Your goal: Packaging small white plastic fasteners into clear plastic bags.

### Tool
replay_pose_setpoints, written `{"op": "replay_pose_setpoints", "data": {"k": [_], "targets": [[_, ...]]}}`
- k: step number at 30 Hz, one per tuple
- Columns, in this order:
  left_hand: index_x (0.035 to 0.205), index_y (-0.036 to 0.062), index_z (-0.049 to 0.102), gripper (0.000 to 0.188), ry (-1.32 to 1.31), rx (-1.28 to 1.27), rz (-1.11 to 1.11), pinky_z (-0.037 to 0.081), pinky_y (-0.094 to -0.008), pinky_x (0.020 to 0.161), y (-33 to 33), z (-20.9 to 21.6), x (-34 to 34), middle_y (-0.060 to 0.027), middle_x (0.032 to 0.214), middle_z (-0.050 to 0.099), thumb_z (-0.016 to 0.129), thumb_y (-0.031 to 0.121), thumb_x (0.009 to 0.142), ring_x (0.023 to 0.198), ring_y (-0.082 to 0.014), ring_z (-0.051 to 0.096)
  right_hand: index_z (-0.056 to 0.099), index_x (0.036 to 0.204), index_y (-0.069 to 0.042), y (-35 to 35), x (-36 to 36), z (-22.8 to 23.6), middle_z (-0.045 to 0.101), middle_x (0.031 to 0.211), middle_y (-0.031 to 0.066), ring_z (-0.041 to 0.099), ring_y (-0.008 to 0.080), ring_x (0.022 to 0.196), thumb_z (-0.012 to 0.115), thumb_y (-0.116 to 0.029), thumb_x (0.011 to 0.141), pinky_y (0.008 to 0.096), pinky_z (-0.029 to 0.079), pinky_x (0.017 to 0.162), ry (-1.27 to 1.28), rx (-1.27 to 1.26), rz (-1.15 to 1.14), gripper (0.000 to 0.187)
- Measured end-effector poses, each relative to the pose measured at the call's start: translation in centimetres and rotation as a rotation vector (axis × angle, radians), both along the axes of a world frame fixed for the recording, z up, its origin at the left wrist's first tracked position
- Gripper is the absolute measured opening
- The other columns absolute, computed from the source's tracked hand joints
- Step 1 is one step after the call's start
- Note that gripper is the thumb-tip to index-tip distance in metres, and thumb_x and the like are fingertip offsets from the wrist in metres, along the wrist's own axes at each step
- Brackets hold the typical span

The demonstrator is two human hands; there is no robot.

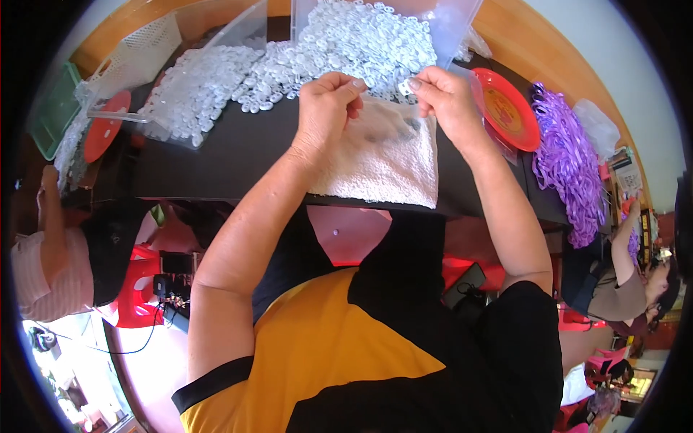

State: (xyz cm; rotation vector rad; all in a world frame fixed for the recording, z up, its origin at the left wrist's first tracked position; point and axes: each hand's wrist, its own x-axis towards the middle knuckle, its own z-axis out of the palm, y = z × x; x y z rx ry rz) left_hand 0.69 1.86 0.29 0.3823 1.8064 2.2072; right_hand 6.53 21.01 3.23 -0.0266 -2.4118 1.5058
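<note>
My right hand (449,105) pinches a small white plastic piece (405,88) between thumb and forefinger. Across from it, my left hand (326,108) is closed, thumb against forefinger; what it holds, if anything, is too small to make out. Both hands are raised over a folded white towel (393,169) on the dark table, a short gap between them. Just beyond lies a big heap of small white oval pieces (361,40), spilling from a clear plastic bin (294,22) toward the left.
A red plate (530,119) lies to the right, beside a heap of purple ribbons (567,166) and a clear bag (598,128). On the left are another red plate (107,130), a white basket (148,50) and a green tray (54,112). Other people sit at both sides.
</note>
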Motion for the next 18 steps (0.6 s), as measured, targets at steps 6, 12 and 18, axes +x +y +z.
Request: {"op": "replay_pose_setpoints", "data": {"k": [6, 12, 18], "targets": [[0.082, 0.0001, 0.065, 0.014, 0.039, -0.02, -0.024, 0.039, -0.0226, 0.049, 0.4, 0.5, 0.2, -0.0008, 0.064, 0.057, 0.066, 0.014, 0.085, 0.054, -0.0075, 0.049, 0.059, 0.085, -0.004, 6.1, 2.3, -3.6, 0.06, 0.068, 0.0181, 0.061, 0.036, 0.066, 0.062, -0.019, 0.087, 0.0432, 0.045, 0.057, 0.178, 0.921, -0.213, 0.015], [0.082, -0.0001, 0.065, 0.014, 0.056, -0.061, -0.051, 0.04, -0.023, 0.051, 0.3, 0.4, 0.3, -0.0006, 0.063, 0.056, 0.065, 0.014, 0.085, 0.055, -0.0074, 0.048, 0.053, 0.08, -0.003, 6.5, 3.3, -4.7, 0.061, 0.069, 0.017, 0.063, 0.0361, 0.062, 0.054, -0.01, 0.084, 0.0476, 0.047, 0.052, 0.165, 1.233, -0.193, 0.009], [0.083, 0.0026, 0.067, 0.013, 0.064, -0.079, -0.055, 0.036, -0.0205, 0.048, 0.5, -0.1, 0.2, 0.0013, 0.065, 0.057, 0.066, 0.015, 0.086, 0.057, -0.0055, 0.049, 0.054, 0.079, -0.002, 6.5, 3.0, -4.2, 0.062, 0.069, 0.0172, 0.063, 0.0364, 0.063, 0.053, -0.009, 0.084, 0.0474, 0.048, 0.053, 0.112, 1.28, -0.109, 0.009]]}}
